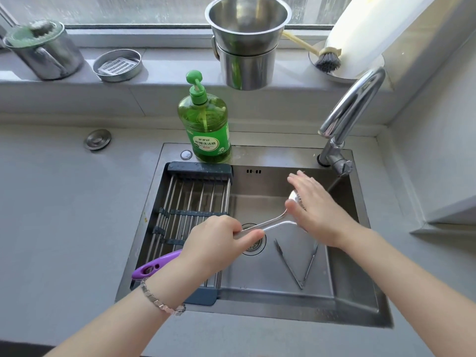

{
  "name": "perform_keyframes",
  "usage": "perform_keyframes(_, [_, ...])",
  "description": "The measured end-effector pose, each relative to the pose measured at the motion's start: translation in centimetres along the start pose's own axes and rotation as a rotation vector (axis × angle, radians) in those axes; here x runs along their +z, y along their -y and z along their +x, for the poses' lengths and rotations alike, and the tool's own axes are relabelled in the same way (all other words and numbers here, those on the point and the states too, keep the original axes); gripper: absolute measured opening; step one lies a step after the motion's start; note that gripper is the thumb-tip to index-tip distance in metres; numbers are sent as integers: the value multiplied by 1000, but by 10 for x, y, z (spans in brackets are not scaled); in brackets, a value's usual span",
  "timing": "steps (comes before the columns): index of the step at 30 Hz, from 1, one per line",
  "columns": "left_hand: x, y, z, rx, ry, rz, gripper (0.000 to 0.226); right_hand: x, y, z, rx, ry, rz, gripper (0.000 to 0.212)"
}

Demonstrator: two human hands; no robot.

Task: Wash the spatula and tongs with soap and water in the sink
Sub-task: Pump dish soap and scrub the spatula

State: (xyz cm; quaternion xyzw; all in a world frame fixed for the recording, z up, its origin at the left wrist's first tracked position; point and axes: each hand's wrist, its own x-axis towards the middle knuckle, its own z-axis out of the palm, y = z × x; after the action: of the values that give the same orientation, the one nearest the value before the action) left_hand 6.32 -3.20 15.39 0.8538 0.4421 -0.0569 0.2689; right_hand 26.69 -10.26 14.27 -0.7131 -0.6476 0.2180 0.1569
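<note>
My left hand [219, 240] grips the handle of a steel spatula [277, 223] with a purple grip end [154, 265], held over the sink [360, 300]. My right hand [314, 210] lies flat over the spatula's head, thumb under it and fingers spread, hiding most of the blade. Metal tongs [296, 266] lie open in a V on the sink floor, below my right wrist. A green dish soap bottle [206, 124] with a pump stands on the sink's back rim. The faucet [345, 119] rises at the back right; a thin stream seems to fall near my right hand.
A roll-up drying rack [190, 202] covers the sink's left part. The drain [253, 243] sits mid-sink. On the window sill stand stacked steel pots [247, 47], a lidded mug [43, 50], a small tin [117, 64] and a dish brush [327, 60].
</note>
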Motion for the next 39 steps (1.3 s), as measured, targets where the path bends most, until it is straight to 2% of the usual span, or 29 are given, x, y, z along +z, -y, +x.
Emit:
perform_keyframes(2, [1, 1, 1, -3, -9, -10, 61, 6, 14, -3, -71, 22, -59, 118])
perform_keyframes(4, [3, 5, 1, -11, -8, -23, 61, 16, 19, -11, -228, 62, -145, 99])
perform_keyframes(5, [4, 7, 0, -13, 1, -37, 61, 17, 14, -13, -244, 63, -157, 94])
perform_keyframes(8, [8, 6, -3, -25, 24, -113, 59, 7, -6, -14, 23, -48, -46, 104])
perform_keyframes(10, [11, 4, -3, -43, 20, -133, 59, 13, 4, -18, -6, -38, -67, 107])
perform_keyframes(12, [13, 5, -3, -76, 14, -153, 58, 27, 13, -27, -169, 17, -151, 99])
perform_keyframes(13, [15, 6, -3, -93, 16, -177, 58, 30, 11, -29, -193, 33, -167, 98])
perform_keyframes(16, [15, 4, -2, -126, 10, -252, 58, 24, -6, -27, 43, -21, -52, 110])
perform_keyframes(18, [15, 3, -1, -142, 0, -275, 57, 24, 5, -27, 22, -30, -90, 108])
perform_keyframes(21, [14, 3, 0, -167, 10, -295, 58, 34, 14, -31, -140, -18, -211, 96])
perform_keyframes(24, [13, 3, -1, -171, 13, -310, 59, 28, -3, -30, 84, -63, -87, 108])
perform_keyframes(26, [13, 1, -1, -173, 8, -307, 60, 29, 5, -30, 54, -72, -99, 106])
perform_keyframes(29, [15, 2, -2, -189, 9, -327, 60, 37, 15, -34, -103, -24, -205, 94])
perform_keyframes(32, [17, 2, -3, -189, -1, -362, 60, 33, 3, -33, 57, -89, -90, 103])
perform_keyframes(37, [16, 1, -2, -197, -4, -387, 61, 40, 14, -38, -88, -104, -104, 90])
perform_keyframes(39, [15, 1, -2, -200, -4, -393, 61, 38, 4, -38, 85, -169, -3, 99])
